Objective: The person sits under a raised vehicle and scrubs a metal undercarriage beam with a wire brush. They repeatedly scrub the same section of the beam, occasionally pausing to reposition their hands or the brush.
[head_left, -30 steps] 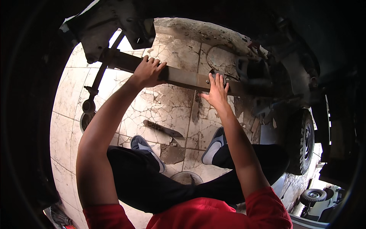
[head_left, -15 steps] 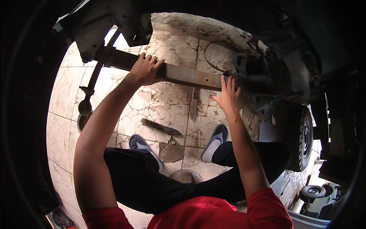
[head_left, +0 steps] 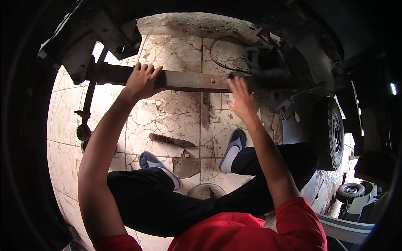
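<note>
A long rectangular metal beam (head_left: 180,80), part of a vehicle's underbody, runs across in front of me. Its middle is bare grey-brown metal with a small round bolt or hole, and both ends are dark. My left hand (head_left: 143,83) is closed over the beam left of the middle, fingers over the far edge. Slightly blurred, my right hand (head_left: 243,98) is at the beam's right part with fingers spread and nothing held; whether the fingertips touch the metal I cannot tell. On the floor between my feet lies a wire brush (head_left: 169,139).
A dark bracket (head_left: 109,35) and a rod with a round end (head_left: 83,131) hang at left. A tyre (head_left: 333,134) stands at right. Beyond the beam lies a looped cable (head_left: 211,52). Cracked tiles (head_left: 167,113) cover the floor, and a round object (head_left: 205,191) sits between my legs.
The view has shifted, so the beam appears further left and more level. My left hand stays on the beam. My right hand has turned slightly, its fingers now slanting left.
</note>
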The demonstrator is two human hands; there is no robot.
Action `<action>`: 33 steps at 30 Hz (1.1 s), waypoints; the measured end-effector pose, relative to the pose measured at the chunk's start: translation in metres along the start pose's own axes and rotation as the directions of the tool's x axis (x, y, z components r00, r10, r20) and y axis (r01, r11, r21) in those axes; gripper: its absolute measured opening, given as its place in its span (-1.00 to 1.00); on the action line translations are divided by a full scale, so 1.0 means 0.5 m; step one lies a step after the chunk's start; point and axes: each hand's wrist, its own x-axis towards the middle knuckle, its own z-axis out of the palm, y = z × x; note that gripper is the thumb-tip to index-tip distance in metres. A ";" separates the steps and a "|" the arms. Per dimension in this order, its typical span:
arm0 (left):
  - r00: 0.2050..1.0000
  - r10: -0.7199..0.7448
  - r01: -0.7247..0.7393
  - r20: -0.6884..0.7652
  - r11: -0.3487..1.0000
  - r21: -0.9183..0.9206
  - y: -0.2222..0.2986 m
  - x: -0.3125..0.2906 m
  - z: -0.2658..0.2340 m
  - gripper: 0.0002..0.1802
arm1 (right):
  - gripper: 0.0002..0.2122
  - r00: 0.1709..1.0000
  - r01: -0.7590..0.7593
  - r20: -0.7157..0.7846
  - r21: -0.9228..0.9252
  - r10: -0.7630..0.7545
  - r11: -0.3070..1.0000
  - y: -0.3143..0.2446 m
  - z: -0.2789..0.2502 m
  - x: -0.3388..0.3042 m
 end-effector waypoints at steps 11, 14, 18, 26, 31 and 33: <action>1.000 0.013 -0.013 -0.012 1.000 -0.006 0.002 0.006 0.009 -0.06 | -0.09 0.863 -0.336 -0.462 -0.222 0.204 0.915 0.123 0.051 -0.030; 0.998 -0.005 0.005 0.059 1.000 0.000 0.002 0.004 0.002 -0.06 | -0.08 0.977 0.022 -0.210 -0.097 -0.042 0.995 0.118 0.030 -0.019; 0.999 -0.005 0.005 0.046 1.000 0.000 0.011 0.007 -0.005 -0.07 | -0.09 0.941 -0.177 -0.318 -0.173 0.115 0.969 0.154 0.049 -0.031; 1.000 0.001 -0.001 0.020 1.000 -0.005 0.012 0.001 -0.006 -0.09 | -0.13 0.937 -0.149 -0.328 -0.067 0.119 0.987 0.091 0.060 -0.036; 1.000 0.005 -0.005 0.009 1.000 -0.019 0.001 -0.002 0.005 -0.07 | -0.13 0.969 -0.034 -0.243 0.036 0.041 0.999 0.117 0.029 -0.019; 1.000 0.011 -0.010 0.023 0.998 -0.055 0.007 0.010 0.000 -0.07 | -0.14 0.906 -0.171 -0.400 -0.050 0.137 0.984 0.168 0.064 -0.027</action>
